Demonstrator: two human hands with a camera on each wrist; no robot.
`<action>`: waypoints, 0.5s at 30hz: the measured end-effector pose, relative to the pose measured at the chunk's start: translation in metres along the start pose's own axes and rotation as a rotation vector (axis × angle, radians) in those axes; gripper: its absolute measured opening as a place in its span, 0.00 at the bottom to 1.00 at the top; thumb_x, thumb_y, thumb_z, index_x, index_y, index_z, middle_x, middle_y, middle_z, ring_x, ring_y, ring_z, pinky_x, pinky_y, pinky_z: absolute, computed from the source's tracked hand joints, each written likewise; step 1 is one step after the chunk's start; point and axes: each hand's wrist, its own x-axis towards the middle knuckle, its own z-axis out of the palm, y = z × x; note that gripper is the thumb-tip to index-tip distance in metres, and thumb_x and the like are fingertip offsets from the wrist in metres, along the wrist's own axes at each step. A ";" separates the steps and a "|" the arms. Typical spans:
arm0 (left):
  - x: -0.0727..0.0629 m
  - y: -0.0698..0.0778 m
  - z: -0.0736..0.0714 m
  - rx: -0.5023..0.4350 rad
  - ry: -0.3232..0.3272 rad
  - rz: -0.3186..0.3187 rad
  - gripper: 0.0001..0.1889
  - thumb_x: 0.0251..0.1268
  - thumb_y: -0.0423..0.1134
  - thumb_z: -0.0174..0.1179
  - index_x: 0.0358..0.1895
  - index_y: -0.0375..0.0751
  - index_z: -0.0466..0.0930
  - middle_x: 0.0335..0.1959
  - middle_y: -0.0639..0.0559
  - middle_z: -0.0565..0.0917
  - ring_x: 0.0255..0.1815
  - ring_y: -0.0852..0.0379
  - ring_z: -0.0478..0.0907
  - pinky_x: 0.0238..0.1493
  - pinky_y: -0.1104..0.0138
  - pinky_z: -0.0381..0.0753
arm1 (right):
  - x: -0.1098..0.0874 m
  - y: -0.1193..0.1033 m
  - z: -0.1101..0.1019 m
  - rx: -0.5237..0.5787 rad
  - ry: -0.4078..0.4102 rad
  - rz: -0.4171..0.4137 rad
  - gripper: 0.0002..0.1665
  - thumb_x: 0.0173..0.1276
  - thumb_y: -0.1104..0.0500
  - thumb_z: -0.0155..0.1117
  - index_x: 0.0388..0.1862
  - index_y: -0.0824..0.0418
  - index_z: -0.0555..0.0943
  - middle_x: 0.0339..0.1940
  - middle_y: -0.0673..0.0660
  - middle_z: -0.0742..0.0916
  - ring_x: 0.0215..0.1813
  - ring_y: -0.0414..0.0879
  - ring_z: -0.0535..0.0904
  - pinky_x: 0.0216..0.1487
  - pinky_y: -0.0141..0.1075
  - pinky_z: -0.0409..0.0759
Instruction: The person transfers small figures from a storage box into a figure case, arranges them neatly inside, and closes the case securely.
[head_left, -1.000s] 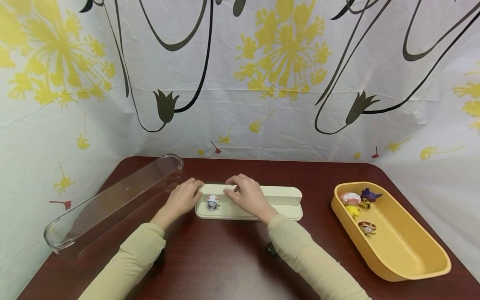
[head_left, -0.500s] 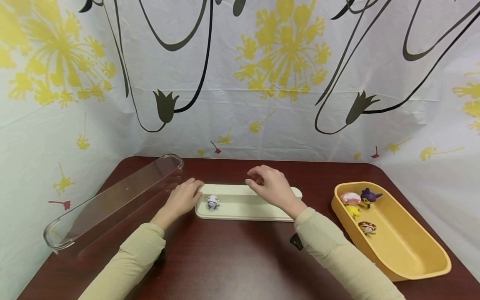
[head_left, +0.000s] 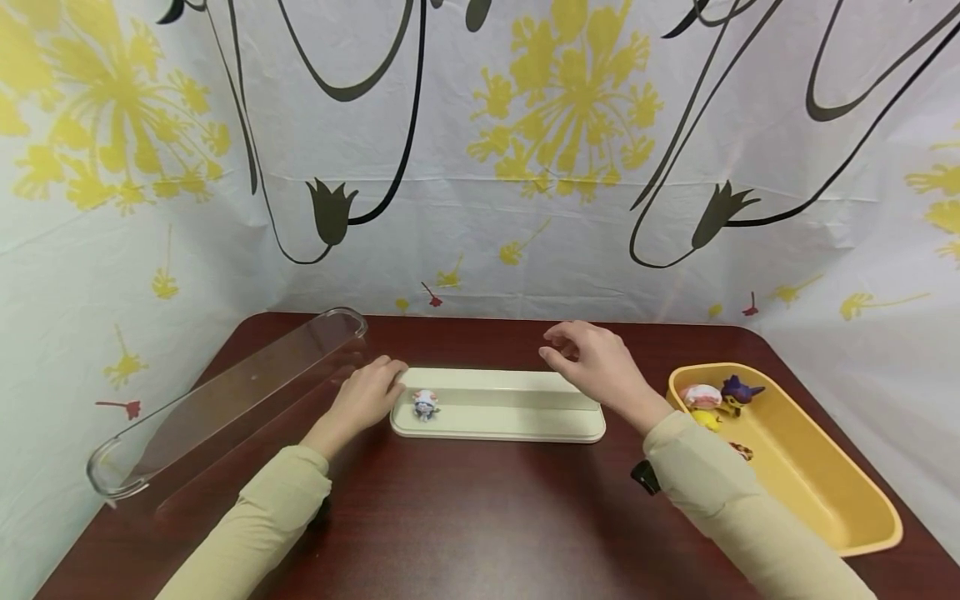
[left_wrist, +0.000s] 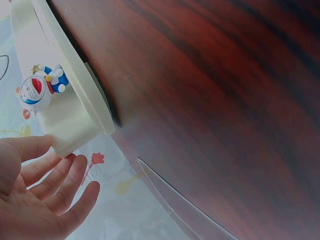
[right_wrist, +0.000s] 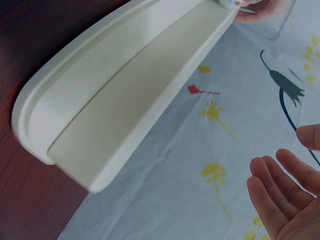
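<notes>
A cream stepped display stand [head_left: 495,417] lies lengthwise on the table. On its lower step at the left end is a small Doraemon figurine [head_left: 425,405], with a white face, open red mouth and blue body in the left wrist view. My left hand [head_left: 367,393] rests at the stand's left end. Its thumb and fingertips touch the end edge, and the other fingers [left_wrist: 75,210] extend loosely. Beyond the stand's back right corner hovers my right hand [head_left: 596,358], holding nothing. Seen from the right wrist, its fingers [right_wrist: 272,200] are relaxed and apart from the stand.
A yellow tray [head_left: 806,467] with several small figurines stands at the right, partly behind the right forearm. Among them are a purple one [head_left: 738,390] and a pink-and-white one [head_left: 702,397]. A long clear cover [head_left: 232,400] lies slanted along the left. Patterned sheeting [head_left: 480,275] encloses the table.
My right hand has moved to the right along the stand, from its middle to past its back right corner. The left hand and the Doraemon figurine have stayed in place.
</notes>
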 end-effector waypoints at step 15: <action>0.000 0.001 -0.001 -0.003 0.000 0.001 0.12 0.55 0.34 0.57 0.44 0.38 0.77 0.34 0.47 0.75 0.30 0.48 0.75 0.27 0.55 0.73 | -0.016 0.025 -0.025 -0.056 0.057 0.007 0.12 0.59 0.55 0.60 0.39 0.60 0.79 0.31 0.50 0.82 0.29 0.40 0.78 0.30 0.39 0.72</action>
